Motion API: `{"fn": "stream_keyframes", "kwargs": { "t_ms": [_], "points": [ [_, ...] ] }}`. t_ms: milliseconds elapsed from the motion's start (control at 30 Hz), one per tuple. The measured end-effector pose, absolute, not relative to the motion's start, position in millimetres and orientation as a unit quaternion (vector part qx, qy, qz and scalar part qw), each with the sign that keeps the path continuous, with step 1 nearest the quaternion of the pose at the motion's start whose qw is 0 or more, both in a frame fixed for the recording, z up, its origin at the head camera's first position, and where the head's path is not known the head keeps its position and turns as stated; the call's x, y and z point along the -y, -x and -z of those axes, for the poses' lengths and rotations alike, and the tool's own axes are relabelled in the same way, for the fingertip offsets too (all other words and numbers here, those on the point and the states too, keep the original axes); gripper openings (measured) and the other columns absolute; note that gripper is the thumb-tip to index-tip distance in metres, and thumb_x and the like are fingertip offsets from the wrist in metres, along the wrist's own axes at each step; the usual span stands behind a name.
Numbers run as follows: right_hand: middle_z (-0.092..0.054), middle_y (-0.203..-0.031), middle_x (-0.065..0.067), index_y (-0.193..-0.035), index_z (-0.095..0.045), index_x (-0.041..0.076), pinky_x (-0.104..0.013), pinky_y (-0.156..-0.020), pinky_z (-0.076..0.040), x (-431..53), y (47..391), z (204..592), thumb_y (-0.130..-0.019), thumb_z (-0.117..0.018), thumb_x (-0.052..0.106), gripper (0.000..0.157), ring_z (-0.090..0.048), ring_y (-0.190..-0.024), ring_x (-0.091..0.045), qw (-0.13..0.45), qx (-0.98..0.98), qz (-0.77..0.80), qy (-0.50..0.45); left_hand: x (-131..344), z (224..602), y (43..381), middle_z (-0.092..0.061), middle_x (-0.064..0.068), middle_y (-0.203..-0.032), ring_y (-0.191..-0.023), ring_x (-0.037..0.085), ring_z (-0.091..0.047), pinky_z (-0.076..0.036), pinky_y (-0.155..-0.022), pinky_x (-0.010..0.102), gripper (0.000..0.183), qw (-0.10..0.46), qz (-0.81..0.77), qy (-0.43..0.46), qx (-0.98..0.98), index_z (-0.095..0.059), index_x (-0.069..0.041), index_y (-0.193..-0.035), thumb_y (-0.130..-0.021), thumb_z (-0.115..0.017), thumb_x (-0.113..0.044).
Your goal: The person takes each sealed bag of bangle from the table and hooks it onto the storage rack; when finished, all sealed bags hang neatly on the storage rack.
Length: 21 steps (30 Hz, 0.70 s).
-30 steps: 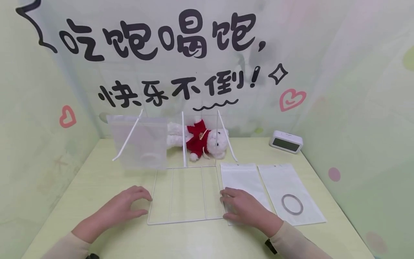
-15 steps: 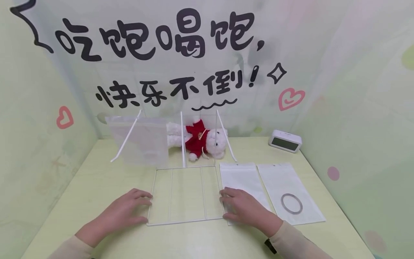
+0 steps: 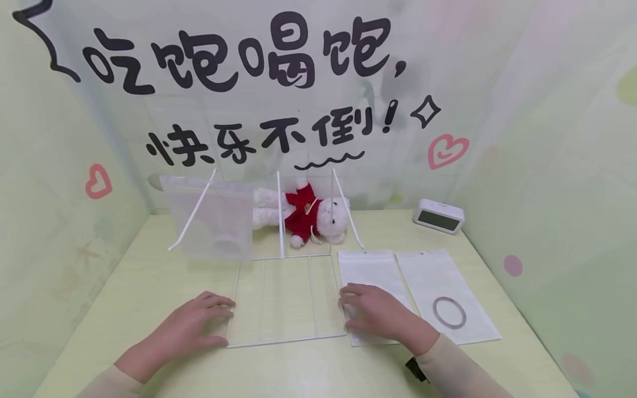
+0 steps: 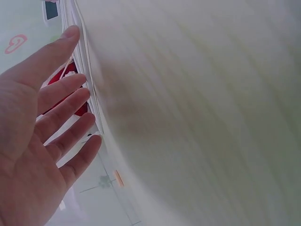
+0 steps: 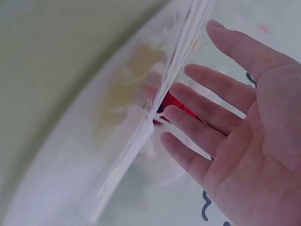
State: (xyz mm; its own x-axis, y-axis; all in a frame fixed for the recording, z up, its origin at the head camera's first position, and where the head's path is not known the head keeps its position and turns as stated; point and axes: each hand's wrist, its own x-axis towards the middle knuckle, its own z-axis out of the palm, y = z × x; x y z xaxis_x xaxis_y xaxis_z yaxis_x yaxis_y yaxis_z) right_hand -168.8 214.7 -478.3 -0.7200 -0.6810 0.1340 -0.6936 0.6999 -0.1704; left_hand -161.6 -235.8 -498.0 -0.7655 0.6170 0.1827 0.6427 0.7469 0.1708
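Note:
A white wire rack (image 3: 286, 340) stands on the table, its rectangular base flat and several prongs angled upward at the back. From its left prong hangs a translucent zip bag (image 3: 214, 221). My left hand (image 3: 191, 320) is at the base's left side, fingers extended, thumb tip right at the front corner. Opposite it, my right hand (image 3: 380, 315) has its fingertips along the right side wire and partly covers a white zip bag (image 3: 370, 268) lying there. Both wrist views show the left palm (image 4: 28, 155) and the right palm (image 5: 263, 155) with straight, spread fingers.
Right of that bag lies a second white zip bag (image 3: 428, 276) with a grey ring (image 3: 450, 327) visible on it. Behind the rack a white plush bear (image 3: 303, 218) in red lies on its side. A white digital clock (image 3: 439, 216) stands at the back right, near the wall.
My left hand has come closer to the rack, its thumb now at the front corner. The right hand has barely shifted. The hanging bag sways slightly.

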Motion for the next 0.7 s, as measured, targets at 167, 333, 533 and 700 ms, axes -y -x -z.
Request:
{"fn": "stream_keyframes", "kwargs": {
  "t_ms": [167,333,533,700],
  "points": [
    [-0.070,-0.128,-0.008,-0.121,-0.074,0.007,-0.047,-0.105,-0.055,-230.3,182.8,470.3,-0.090,-0.080,0.025,0.036,-0.064,-0.122,-0.029,0.005,0.938,-0.137,-0.319,235.2,497.5,158.8,-0.068,-0.007,-0.132,-0.120,0.022,-0.062,-0.059,-0.097,0.047,0.051,0.061,0.115,0.338,0.932,-0.078,-0.020,-0.114,-0.072,-0.089,-0.046],
    [-0.070,-0.126,-0.008,-0.121,-0.074,0.007,-0.050,-0.107,-0.053,-254.2,202.3,467.2,-0.092,-0.078,0.022,0.033,-0.063,-0.122,-0.031,0.009,0.942,-0.163,-0.295,234.9,497.0,157.8,-0.068,-0.007,-0.132,-0.119,0.022,-0.062,-0.059,-0.096,0.047,0.051,0.067,0.117,0.343,0.930,-0.078,-0.019,-0.114,-0.072,-0.089,-0.045],
    [-0.070,-0.124,-0.012,-0.120,-0.074,0.006,-0.055,-0.106,-0.052,-286.3,232.2,466.1,-0.091,-0.079,0.018,0.031,-0.063,-0.121,-0.035,0.014,0.949,-0.162,-0.269,236.2,498.7,159.1,-0.069,-0.009,-0.132,-0.119,0.020,-0.061,-0.059,-0.096,0.045,0.051,0.068,0.109,0.340,0.931,-0.078,-0.019,-0.115,-0.073,-0.089,-0.047],
    [-0.071,-0.121,-0.015,-0.119,-0.075,0.004,-0.058,-0.106,-0.051,-306.5,253.5,466.6,-0.089,-0.080,0.015,0.032,-0.064,-0.117,-0.038,-0.002,0.956,-0.164,-0.245,237.1,500.2,159.2,-0.068,-0.010,-0.133,-0.118,0.019,-0.061,-0.059,-0.095,0.045,0.053,0.064,0.109,0.335,0.934,-0.078,-0.018,-0.116,-0.074,-0.088,-0.048]
  ]
}}
